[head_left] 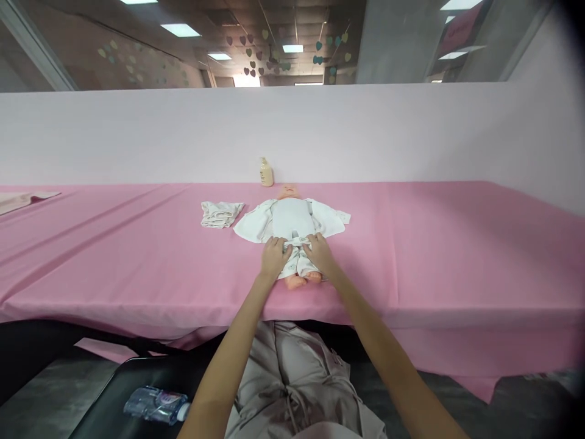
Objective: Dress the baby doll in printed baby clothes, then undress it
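Note:
A baby doll lies on its back on the pink-covered table, head toward the wall and bare feet toward me. A white top is spread open around its body with the sleeves out to both sides. My left hand and my right hand grip the waistband of the white patterned pants on the doll, one at each side of the waist. Both hands have their fingers curled over the cloth. The doll's feet stick out below the pant legs.
Folded white cloth lies left of the doll. A pale yellow bottle stands behind it by the white wall. Another cloth is at the far left. Below the table edge, a plastic water bottle lies on a black seat.

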Tool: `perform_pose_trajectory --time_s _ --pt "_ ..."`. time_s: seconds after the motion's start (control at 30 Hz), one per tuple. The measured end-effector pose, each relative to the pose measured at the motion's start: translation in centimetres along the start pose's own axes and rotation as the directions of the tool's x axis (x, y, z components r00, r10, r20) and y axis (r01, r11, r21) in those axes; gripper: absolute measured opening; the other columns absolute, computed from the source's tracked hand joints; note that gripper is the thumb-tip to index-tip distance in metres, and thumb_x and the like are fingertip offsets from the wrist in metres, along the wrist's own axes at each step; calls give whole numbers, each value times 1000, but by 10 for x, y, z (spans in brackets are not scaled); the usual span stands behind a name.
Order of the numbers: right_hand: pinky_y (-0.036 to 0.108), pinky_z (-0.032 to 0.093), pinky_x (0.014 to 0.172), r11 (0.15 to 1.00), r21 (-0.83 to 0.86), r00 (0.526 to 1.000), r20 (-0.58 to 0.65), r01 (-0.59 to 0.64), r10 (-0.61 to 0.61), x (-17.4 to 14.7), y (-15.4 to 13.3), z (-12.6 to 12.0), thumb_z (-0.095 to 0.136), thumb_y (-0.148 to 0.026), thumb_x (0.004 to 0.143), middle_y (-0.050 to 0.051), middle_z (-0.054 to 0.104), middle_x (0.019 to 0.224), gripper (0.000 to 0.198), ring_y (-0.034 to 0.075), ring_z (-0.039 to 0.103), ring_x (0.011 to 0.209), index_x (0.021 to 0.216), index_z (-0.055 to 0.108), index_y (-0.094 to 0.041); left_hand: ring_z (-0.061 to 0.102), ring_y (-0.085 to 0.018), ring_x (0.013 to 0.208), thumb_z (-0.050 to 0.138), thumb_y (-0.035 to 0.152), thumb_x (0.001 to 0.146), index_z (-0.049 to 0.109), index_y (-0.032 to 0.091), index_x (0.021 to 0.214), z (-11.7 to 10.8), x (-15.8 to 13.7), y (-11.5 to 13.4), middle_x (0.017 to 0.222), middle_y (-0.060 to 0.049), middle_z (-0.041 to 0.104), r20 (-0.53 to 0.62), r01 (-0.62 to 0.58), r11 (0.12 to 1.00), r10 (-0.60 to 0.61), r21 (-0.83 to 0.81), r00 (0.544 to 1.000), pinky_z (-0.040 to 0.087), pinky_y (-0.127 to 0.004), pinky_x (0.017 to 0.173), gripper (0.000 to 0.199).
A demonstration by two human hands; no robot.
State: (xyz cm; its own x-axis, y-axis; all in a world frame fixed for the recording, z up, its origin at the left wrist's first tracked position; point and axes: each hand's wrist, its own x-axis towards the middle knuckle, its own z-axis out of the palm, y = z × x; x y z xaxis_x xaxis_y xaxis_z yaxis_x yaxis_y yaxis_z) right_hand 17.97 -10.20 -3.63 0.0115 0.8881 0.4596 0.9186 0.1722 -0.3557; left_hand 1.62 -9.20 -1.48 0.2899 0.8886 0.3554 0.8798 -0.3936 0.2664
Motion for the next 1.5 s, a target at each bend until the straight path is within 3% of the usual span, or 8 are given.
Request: perform_pose_trajectory --time_s 0.2,0.33,0.5,0.7,0.8,1.07,1.33,1.5 --pt "33 41 83 1000 -27 994 -107 -9 6 -10 1 -1 52 -34 91 12 63 90 21 26 54 91 90 59 -14 60 -24 95 30 41 95 53 21 107 -5 -8 9 96 -11 64 124 71 996 -76 47 989 43 -31 79 33" --pt "35 42 81 998 51 993 -112 28 -22 -24 8 -2 48 -35 93 10 63 86 22 25 55 88 88 59 -17 58 -25 99 32 45 95 49 17 116 -5 -25 10 103 -11 62 134 -16 997 26 -78 991 42 -35 86 38" --pt "41 41 94 945 327 1000 -4 -16 19 -53 11 -12 47 -49 89 10 57 112 41 26 50 110 117 54 -19 41 -31 122 52 64 80 30 15 142 -3 -57 1 128 -16 46 101 -83 960 113 -266 988 33 -45 103 82" --pt "44 39 103 843 535 969 235 -57 -83 -75 18 -31 66 -55 73 12 38 140 86 29 38 128 144 29 -23 34 -33 129 65 64 69 18 19 148 -6 -69 -4 136 -16 37 170 -60 917 137 -393 976 32 -47 106 103" --pt "44 41 101 837 546 972 214 -35 -99 -79 18 -34 76 -47 64 11 38 138 95 29 41 126 144 29 -23 37 -32 128 72 62 63 23 20 147 -4 -70 -5 136 -15 38 95 -86 899 140 -428 986 33 -45 105 106" --pt "45 46 90 925 370 986 -166 80 -18 -103 2 -15 65 -28 75 12 59 106 41 28 53 102 113 56 -16 55 -26 109 73 51 69 51 20 125 10 -84 4 113 -9 60 -189 -191 915 130 -355 973 38 -42 97 68" --pt "37 48 81 926 358 967 -252 117 -25 -113 -6 -26 54 -24 80 6 69 98 24 24 63 88 103 61 -18 67 -21 86 65 22 77 64 20 110 27 -105 24 99 -5 72 -333 -168 937 60 -307 941 42 -36 83 33" --pt "36 48 72 931 271 894 -436 243 -107 -127 -8 -20 55 -28 81 4 68 71 11 20 61 67 77 61 -20 68 -20 73 57 13 75 69 21 102 34 -117 29 89 -3 74 -363 -174 943 62 -285 930 42 -35 77 30"
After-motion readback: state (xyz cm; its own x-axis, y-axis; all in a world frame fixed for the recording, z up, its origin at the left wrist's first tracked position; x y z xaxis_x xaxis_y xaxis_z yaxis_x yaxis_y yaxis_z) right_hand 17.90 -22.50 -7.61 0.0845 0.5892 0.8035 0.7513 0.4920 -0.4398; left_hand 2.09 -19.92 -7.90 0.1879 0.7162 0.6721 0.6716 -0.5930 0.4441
